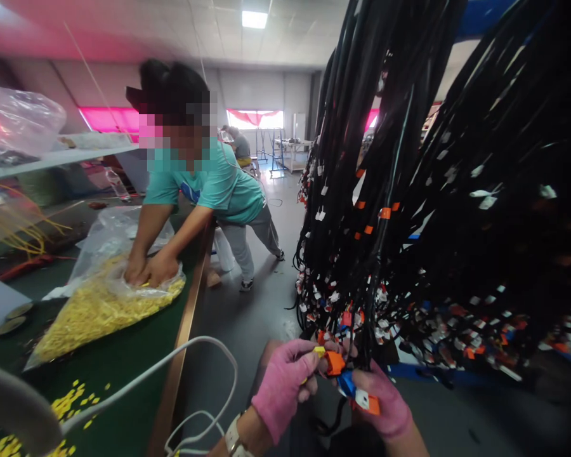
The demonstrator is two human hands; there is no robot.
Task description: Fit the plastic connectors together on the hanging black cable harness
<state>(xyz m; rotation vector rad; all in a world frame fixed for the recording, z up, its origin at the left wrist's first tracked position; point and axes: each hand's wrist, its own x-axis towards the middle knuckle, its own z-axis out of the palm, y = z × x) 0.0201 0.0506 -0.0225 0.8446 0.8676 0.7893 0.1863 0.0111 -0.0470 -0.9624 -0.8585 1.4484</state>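
My left hand (283, 384), in a pink glove with bare fingertips, is closed in a pinch. A small yellow piece (319, 350) sits in its fingers, right against an orange connector (334, 364). My right hand (385, 401), gloved in the same pink, is closed around a bunch of cable connectors. Sticking out of that bunch are a blue connector (346, 384) and a white and orange connector (367, 401). The bunch belongs to the lower ends of black cables (371, 266) hanging in front of me. My right fingertips are partly hidden behind the connectors.
On the left, a green table (124, 387) carries a clear bag of yellow pieces (109, 311) and loose yellow pieces (76, 403). A co-worker (219, 178) leans over with both hands in the bag. A white hose (190, 343) loops past the table edge. More cables (495, 209) hang at right.
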